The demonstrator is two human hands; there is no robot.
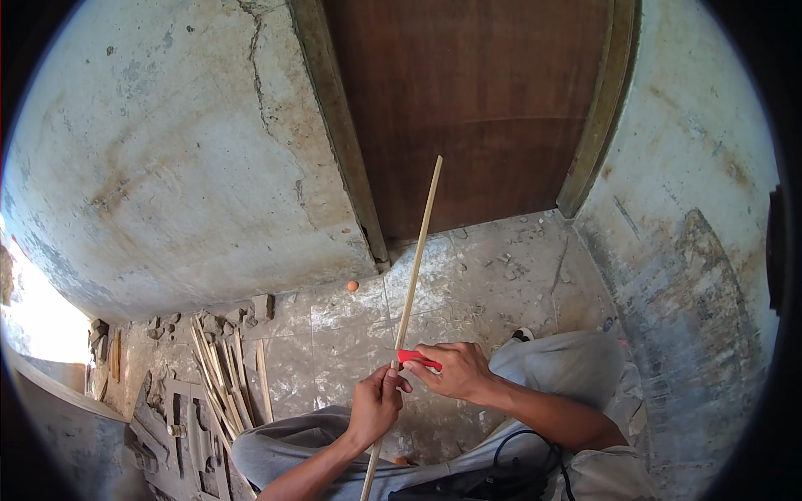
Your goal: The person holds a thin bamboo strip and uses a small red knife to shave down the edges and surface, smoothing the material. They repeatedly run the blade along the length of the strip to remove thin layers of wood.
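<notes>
A long, pale strip of bamboo or wood (pixel 419 242) slants up and away from my lap toward the brown door. My left hand (pixel 378 404) is closed around its lower part, and the strip's near end runs down past my wrist to the lower edge. Just above, my right hand (pixel 455 370) grips a red-handled tool (pixel 418 359), which looks like a small cutter knife. The tool meets the strip right beside my left fingers. Its blade is too small to make out.
Several similar strips (pixel 224 376) lean in a bundle at the left, beside a grey slotted panel (pixel 185 434). Rubble chunks (pixel 263 307) lie along the worn wall (pixel 200 167). An orange ball-like thing (pixel 352 286) rests on the dusty tiled floor (pixel 334 321). Ahead stands a brown door (pixel 468 100).
</notes>
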